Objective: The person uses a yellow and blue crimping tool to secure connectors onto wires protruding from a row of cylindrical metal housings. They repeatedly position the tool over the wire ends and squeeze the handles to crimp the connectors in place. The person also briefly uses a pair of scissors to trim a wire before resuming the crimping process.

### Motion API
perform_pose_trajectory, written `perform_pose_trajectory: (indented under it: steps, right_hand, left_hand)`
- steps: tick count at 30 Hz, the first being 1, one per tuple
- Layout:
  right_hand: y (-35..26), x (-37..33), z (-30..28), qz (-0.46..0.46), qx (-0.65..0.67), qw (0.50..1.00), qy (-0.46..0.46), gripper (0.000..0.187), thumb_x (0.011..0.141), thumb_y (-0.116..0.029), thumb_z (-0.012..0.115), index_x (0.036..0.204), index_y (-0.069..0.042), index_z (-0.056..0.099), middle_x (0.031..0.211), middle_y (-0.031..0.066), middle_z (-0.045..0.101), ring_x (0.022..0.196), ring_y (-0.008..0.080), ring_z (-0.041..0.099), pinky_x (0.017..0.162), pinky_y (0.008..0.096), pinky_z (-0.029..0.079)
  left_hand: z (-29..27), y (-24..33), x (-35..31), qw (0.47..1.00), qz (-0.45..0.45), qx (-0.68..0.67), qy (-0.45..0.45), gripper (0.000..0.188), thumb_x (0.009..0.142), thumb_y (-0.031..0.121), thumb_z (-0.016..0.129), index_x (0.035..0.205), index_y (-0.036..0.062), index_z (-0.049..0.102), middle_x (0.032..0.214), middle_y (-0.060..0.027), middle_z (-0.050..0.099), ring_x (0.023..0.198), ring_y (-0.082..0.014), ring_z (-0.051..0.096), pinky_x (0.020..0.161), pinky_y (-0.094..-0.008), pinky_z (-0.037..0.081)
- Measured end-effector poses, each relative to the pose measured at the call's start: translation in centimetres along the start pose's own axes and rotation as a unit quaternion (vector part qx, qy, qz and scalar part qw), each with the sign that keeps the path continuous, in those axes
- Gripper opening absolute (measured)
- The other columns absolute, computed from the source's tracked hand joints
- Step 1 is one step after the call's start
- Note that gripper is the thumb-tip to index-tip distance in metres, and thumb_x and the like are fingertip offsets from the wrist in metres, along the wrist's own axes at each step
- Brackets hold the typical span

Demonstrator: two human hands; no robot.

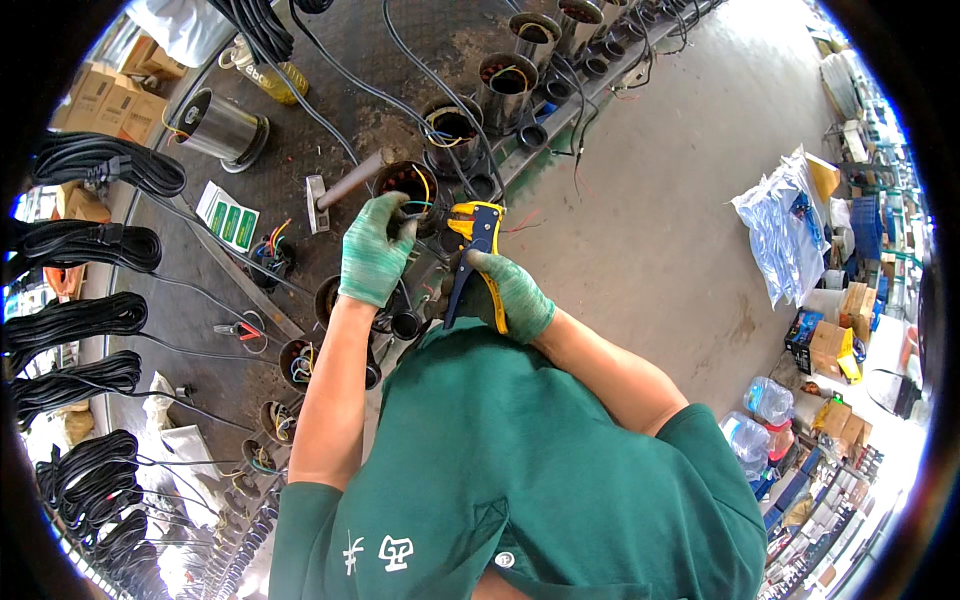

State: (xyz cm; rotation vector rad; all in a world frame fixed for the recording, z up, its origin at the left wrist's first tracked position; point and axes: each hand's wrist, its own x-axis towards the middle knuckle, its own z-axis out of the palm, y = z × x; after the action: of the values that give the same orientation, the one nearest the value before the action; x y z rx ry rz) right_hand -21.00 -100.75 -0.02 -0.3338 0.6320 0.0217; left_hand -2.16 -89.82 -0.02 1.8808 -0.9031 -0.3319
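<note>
My right hand (pixel 518 295), in a green knit glove, is wrapped round a yellow and dark blue wire stripper (pixel 484 228) with its jaws pointing up and left. My left hand (pixel 375 252), gloved the same way, is closed with its fingertips on a thin wire (pixel 416 203) beside the jaws; the exact grip is partly hidden. Just beyond the left fingers stands an open metal cylinder (pixel 398 176) with copper-coloured windings and a yellow wire coming out. Whether the wire lies inside the jaws cannot be told.
A hammer (pixel 350 184) lies left of the cylinder, near a green-and-white card (pixel 228 216). More metal cylinders (pixel 507 84) line the bench edge. Coiled black cables (pixel 95 245) hang along the left. Pliers with red handles (pixel 243 328) rest on the dark bench. Boxes (pixel 830 345) stand at right.
</note>
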Motion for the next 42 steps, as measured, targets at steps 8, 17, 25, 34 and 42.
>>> perform_pose_trajectory:
  steps: [8, 17, 25, 34, 42]
  right_hand:
    - [-0.4, 1.2, -1.4, -0.019, -0.079, 0.997, -0.008, 0.041, 0.101, -0.039, 0.068, 0.124, -0.006, 0.061, 0.11, 0.0139, 0.072, 0.1, 0.0338, 0.073, 0.093, 0.0505, 0.061]
    - [-0.4, 1.4, -0.1, -0.019, -0.127, 0.991, -0.022, 0.046, 0.099, -0.04, 0.073, 0.128, -0.006, 0.061, 0.11, 0.0125, 0.073, 0.098, 0.0258, 0.074, 0.086, 0.0446, 0.064]
    - [0.0, 1.3, 1.0, -0.017, -0.117, 0.993, -0.014, 0.041, 0.103, -0.036, 0.069, 0.132, -0.008, 0.062, 0.113, 0.0048, 0.071, 0.1, 0.0162, 0.068, 0.088, 0.033, 0.057]
    - [0.7, 1.8, 0.5, -0.04, -0.134, 0.989, 0.047, 0.04, 0.103, -0.038, 0.068, 0.127, -0.007, 0.067, 0.113, 0.0045, 0.071, 0.097, 0.0161, 0.069, 0.089, 0.0304, 0.057]
    - [0.6, 1.3, 1.5, -0.025, 0.007, 1.0, 0.017, 0.037, 0.103, -0.038, 0.066, 0.123, -0.007, 0.065, 0.108, 0.0116, 0.074, 0.095, 0.0252, 0.073, 0.086, 0.0421, 0.063]
  left_hand:
    - [-0.3, -0.6, 1.9, 0.992, 0.012, 0.123, -0.021, 0.023, 0.098, 0.006, 0.07, 0.12, 0.0019, 0.074, 0.102, -0.0145, 0.069, 0.089, -0.0289, 0.068, 0.083, -0.0375, 0.054]
    - [-0.3, -0.8, 0.6, 0.995, 0.043, 0.083, -0.046, 0.017, 0.092, 0.002, 0.075, 0.109, 0.0033, 0.077, 0.097, -0.0118, 0.069, 0.089, -0.0273, 0.069, 0.081, -0.0358, 0.055]
    - [-0.5, -0.6, 0.2, 0.994, 0.052, 0.084, -0.047, 0.017, 0.091, 0.003, 0.076, 0.108, 0.0038, 0.077, 0.095, -0.0104, 0.068, 0.086, -0.026, 0.07, 0.078, -0.0344, 0.056]
    - [-0.5, -0.4, 0.0, 0.994, 0.054, 0.083, -0.05, 0.017, 0.09, 0.004, 0.077, 0.107, 0.0024, 0.078, 0.093, -0.0108, 0.068, 0.084, -0.0256, 0.069, 0.076, -0.0335, 0.055]
    - [-0.5, 0.1, 0.0, 0.998, 0.022, 0.053, -0.041, 0.013, 0.091, 0.004, 0.077, 0.103, 0.0025, 0.078, 0.091, -0.0116, 0.068, 0.083, -0.0264, 0.069, 0.075, -0.0342, 0.055]
